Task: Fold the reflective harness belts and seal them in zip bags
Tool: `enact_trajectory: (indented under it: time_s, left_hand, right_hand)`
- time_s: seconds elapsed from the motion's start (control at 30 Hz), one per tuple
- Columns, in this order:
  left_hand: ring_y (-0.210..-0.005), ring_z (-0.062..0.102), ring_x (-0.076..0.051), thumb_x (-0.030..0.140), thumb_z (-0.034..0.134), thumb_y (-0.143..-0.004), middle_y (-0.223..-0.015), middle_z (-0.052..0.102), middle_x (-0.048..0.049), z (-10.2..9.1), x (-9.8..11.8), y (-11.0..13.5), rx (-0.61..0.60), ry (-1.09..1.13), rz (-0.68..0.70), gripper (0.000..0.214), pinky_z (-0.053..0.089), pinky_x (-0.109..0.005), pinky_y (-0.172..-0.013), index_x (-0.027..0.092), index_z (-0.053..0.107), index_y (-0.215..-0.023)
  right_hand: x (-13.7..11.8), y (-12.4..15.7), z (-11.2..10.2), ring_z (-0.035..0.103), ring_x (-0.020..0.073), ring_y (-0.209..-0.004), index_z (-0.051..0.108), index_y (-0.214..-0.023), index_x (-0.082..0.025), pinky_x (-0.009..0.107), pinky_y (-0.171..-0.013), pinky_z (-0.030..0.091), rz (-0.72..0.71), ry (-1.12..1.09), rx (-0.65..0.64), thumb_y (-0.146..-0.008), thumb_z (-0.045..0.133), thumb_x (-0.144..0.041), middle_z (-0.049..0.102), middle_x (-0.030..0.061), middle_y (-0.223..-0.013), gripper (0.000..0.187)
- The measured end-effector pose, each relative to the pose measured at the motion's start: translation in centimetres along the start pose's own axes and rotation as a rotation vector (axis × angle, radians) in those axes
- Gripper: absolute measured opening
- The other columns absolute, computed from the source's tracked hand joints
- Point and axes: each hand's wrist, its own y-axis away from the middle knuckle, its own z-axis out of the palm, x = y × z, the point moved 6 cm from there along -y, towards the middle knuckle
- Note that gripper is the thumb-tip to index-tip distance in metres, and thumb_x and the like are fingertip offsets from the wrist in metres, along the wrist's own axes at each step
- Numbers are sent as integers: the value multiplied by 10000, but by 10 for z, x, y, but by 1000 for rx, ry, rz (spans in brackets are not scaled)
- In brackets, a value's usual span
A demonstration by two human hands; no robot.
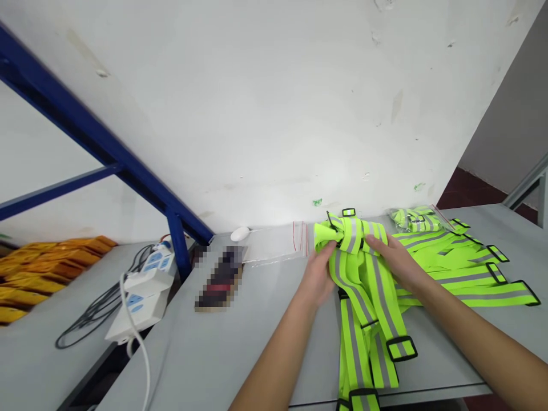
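A neon-yellow reflective strap (353, 242) with grey stripes and black buckles is bunched up between my two hands. My left hand (319, 271) closes around the near left side of the bundle. On the right side, the fingers of my right hand (396, 260) are wrapped on the same bundle. Loose strap ends (355, 342) hang beneath it, over the table's front edge; which of them belong to the held bundle I cannot tell. More reflective straps (466, 279) lie spread to the right, buckles pointing outward.
Clear zip bags (274, 245) lie by the wall beside a white mouse (240, 233). A packed bag of straps (419, 220) sits at back right. Left are a blurred-out object (220, 279), a blue frame post (177, 245), white power strips (145, 291) and yellow-orange packets (47, 268).
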Motion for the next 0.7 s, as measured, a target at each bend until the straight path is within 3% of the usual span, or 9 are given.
enact_trajectory:
  time_s: [0.07, 0.17, 0.23, 0.33, 0.47, 0.57, 0.7]
  left_hand:
    - [-1044, 652, -283, 456, 637, -814, -1162, 668, -100, 0, -12, -1, 56, 52, -120, 471, 537, -447, -899, 224, 559, -1216]
    - [-1043, 657, -279, 487, 620, -827, -1170, 668, -97, -1, -20, -2, 157, 88, -157, 473, 549, -447, -890, 231, 553, -1219]
    - [-1069, 646, -282, 532, 595, -829, -1184, 663, -102, -1, -22, -1, 187, 75, -176, 513, 544, -439, -901, 229, 541, -1239]
    - [-1128, 613, -287, 599, 576, -808, -1231, 639, -115, -2, -22, 1, 174, 34, -190, 590, 524, -425, -930, 225, 532, -1262]
    - [-1184, 570, -275, 574, 607, -799, -1315, 585, -109, 4, -15, 2, 16, -58, -95, 613, 476, -412, -985, 240, 497, -1302]
    - [-1175, 571, -274, 397, 695, -785, -1292, 602, -96, 7, -8, 3, -73, -158, -66, 531, 460, -406, -990, 231, 529, -1260]
    - [-1058, 634, -276, 183, 703, -716, -1165, 669, -87, 2, -5, 5, -138, -139, -222, 520, 503, -387, -888, 211, 547, -1211]
  right_hand:
    - [-8, 1, -5, 570, 309, -1116, 375, -1372, -276, 427, -903, 503, -145, 212, 125, -735, 687, -555, 551, 99, -1298, 762]
    - [-23, 5, -5, 476, 327, -1213, 274, -1423, -237, 457, -981, 436, -423, 520, 210, -677, 741, -537, 428, 139, -1372, 930]
    - [-28, 7, 1, 450, 317, -1241, 327, -1399, -239, 453, -1001, 415, -561, 683, 143, -706, 723, -508, 439, 132, -1357, 842]
    - [-31, 8, 5, 521, 292, -1173, 432, -1337, -270, 425, -947, 449, -665, 845, 35, -787, 652, -422, 542, 89, -1288, 612]
    - [-36, 6, -7, 651, 241, -782, 610, -1178, -236, 345, -680, 499, -600, 877, 86, -856, 545, -375, 703, 50, -975, 356]
    - [-39, 3, -23, 575, 173, -530, 668, -1094, -209, 292, -489, 428, -452, 740, 110, -877, 505, -455, 713, 33, -847, 366]
    - [-36, -5, -47, 655, 245, -756, 665, -1138, -228, 309, -590, 487, -277, 550, 164, -781, 631, -523, 715, 49, -992, 464]
